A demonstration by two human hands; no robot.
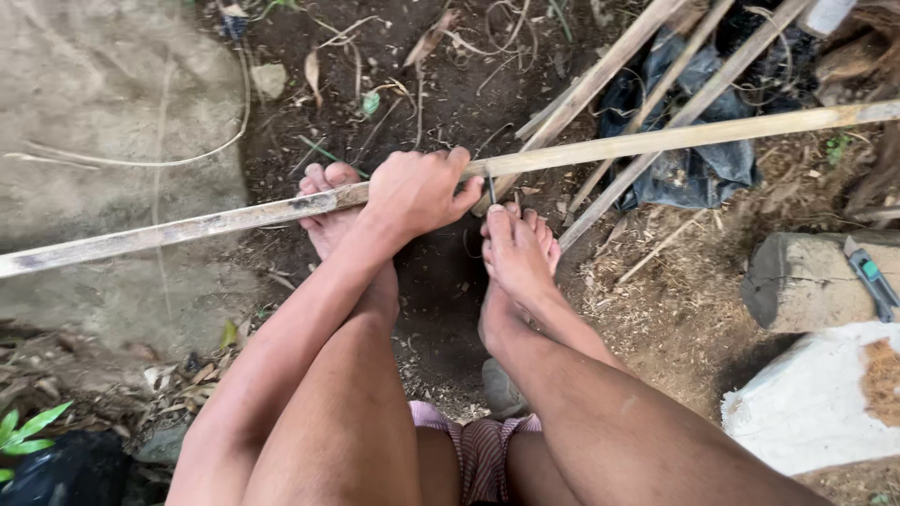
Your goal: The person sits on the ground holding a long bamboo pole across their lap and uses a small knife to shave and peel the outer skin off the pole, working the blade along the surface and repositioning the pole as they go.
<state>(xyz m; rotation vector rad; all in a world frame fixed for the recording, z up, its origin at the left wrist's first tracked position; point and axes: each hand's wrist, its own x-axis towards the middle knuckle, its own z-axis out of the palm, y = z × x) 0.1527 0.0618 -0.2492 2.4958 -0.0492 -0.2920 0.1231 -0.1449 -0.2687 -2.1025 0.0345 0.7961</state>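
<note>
- Right hand's nowhere in the shot, so no idea what it's holding or whether it's open or closed.
- There's a small dark blade-like thing (490, 187) sticking up just beside the left hand's thumb, right at the strip. Too thin and dark to say what it is or what's keeping it there.
- The long bamboo strip (656, 141) runs off both side edges of the view, so neither end is visible. It lies slanted, lower on the left, higher on the right.
- Left hand (417, 190) is wrapped over the strip from above, fingers curled down around it, thumb on the near side. Firm closed grip, roughly mid-length.
- The strip crosses right above the toes of both bare feet. The left foot (328, 211) is partly hidden by the forearm, and I can't tell if the toes actually touch the strip. The right foot (517, 251) sits just under it.
- More split bamboo slats (609, 66) lean behind, over a dark plastic sheet (694, 169).
- At the right edge a log (797, 281) has a blue-handled tool (872, 276) on it, partly cut off.
</note>
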